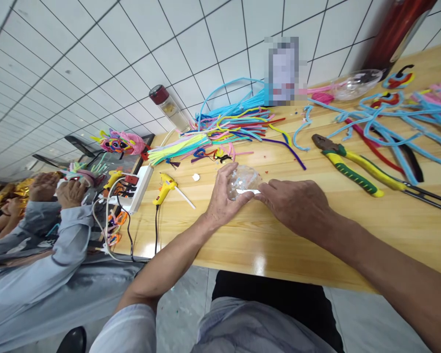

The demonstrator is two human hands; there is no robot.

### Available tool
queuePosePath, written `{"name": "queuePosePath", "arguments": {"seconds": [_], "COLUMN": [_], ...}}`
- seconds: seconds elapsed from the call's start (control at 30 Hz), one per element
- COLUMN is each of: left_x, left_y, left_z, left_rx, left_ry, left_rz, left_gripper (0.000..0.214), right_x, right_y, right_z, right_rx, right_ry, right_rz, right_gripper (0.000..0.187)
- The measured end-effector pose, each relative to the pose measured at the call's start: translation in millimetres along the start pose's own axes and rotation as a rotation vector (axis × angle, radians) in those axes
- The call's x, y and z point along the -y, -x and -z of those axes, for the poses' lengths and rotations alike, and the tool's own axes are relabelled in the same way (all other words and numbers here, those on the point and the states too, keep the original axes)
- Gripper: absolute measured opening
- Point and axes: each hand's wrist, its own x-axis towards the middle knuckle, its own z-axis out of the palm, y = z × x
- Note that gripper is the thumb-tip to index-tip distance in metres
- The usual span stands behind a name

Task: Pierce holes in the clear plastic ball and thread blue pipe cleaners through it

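While left hand (221, 198) cups plastic (247, 177), panel's (282, 73) unreadable.

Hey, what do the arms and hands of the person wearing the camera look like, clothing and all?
Both the left hand and the right hand are ungloved, with no watch or bracelet visible. The left arm has a pale grey-blue sleeve ending near the elbow. The right forearm is bare; any sleeve there is out of frame.

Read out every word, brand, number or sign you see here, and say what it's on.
None can be read.
Nearer yellow glue gun: any marking is too small.
Pixelated rectangle: blurred out.
Green-and-yellow pliers: no legible lettering.
Clear plastic piece: no legible lettering.
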Motion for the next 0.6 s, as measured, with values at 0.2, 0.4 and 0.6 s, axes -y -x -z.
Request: {"name": "queuePosePath", "arguments": {"seconds": [0.2, 0.4, 0.6], "left_x": [0.7, 0.6, 0.2], "left_y": [0.5, 1.0, 2.7], "left_z": [-0.3, -2.1, -5.2], "left_rx": [0.003, -0.046, -0.084], "left_ry": [0.000, 0.005, 0.030], "left_rz": [-0.014, -0.051, -0.025], "left_gripper": [0.071, 0.063, 0.061], "right_x": [-0.3, 3.3, 7.7], "right_y": [-0.5, 1.3, 3.3], "right_z": [0.9, -4.5, -10.6], "right_rx": [0.013, -0.037, -0.080], "right_ry": [0.017, 0.000, 0.012], "right_rz": [0.010, -0.029, -0.060], "right_gripper": [0.040, 0.039, 0.048]}}
